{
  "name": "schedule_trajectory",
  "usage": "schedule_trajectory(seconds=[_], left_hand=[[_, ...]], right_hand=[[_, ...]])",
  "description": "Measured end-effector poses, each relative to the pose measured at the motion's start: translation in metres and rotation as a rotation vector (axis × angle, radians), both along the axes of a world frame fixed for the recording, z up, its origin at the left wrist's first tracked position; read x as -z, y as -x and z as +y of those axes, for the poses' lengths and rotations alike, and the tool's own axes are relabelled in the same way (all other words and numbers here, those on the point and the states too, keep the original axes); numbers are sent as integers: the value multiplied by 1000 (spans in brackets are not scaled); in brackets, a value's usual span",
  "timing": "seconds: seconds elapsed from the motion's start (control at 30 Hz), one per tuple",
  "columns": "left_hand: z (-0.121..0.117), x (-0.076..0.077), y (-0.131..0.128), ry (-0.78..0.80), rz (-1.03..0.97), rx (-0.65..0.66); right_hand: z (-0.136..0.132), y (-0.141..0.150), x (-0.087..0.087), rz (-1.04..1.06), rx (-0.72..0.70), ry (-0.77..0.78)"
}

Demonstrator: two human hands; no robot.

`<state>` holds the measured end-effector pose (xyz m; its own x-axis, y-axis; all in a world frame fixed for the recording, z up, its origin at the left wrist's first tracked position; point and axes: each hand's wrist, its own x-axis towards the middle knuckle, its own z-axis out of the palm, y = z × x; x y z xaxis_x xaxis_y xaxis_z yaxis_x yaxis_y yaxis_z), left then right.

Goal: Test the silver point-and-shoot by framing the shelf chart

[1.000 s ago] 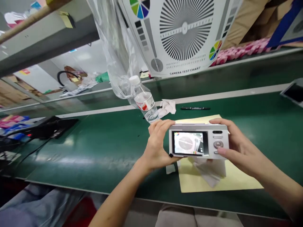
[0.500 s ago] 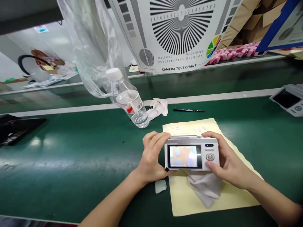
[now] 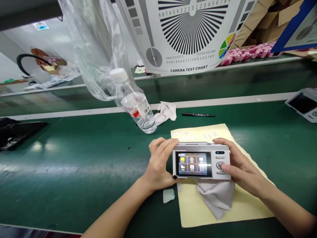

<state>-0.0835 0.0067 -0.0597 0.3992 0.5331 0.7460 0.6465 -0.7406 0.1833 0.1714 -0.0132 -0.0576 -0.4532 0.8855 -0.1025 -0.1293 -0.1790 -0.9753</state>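
Both my hands hold a silver handheld digital camera by its ends, just above a pale yellow paper sheet. My left hand wraps the left end, and my right hand grips the right end, its thumb beside the round dial. The camera's screen shows a grid of menu icons. Several small white pieces lie in rows along the sheet's far part. A grey cloth lies crumpled under the camera. A small pale piece sits on the green mat near my left wrist.
A tilted water bottle stands against a plastic bag, next to a crumpled tissue and a black pen. A second camera lies at the right. A camera test chart hangs behind the green bench.
The view has tilted down and levelled since a second ago. The camera's screen has gone from a live picture to an icon menu. My hands still hold the camera.
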Motion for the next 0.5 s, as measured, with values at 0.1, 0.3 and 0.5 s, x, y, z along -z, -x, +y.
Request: schedule_trajectory(seconds=[0.1,0.3,0.5], left_hand=[[0,1,0,-3,2,-3],[1,2,0,-26,-14,-2],[-1,6,-5,-94,-23,5]], right_hand=[[3,0,3,58,-26,1],[3,-3,5,97,-23,-7],[3,-1,10,6,20,-167]])
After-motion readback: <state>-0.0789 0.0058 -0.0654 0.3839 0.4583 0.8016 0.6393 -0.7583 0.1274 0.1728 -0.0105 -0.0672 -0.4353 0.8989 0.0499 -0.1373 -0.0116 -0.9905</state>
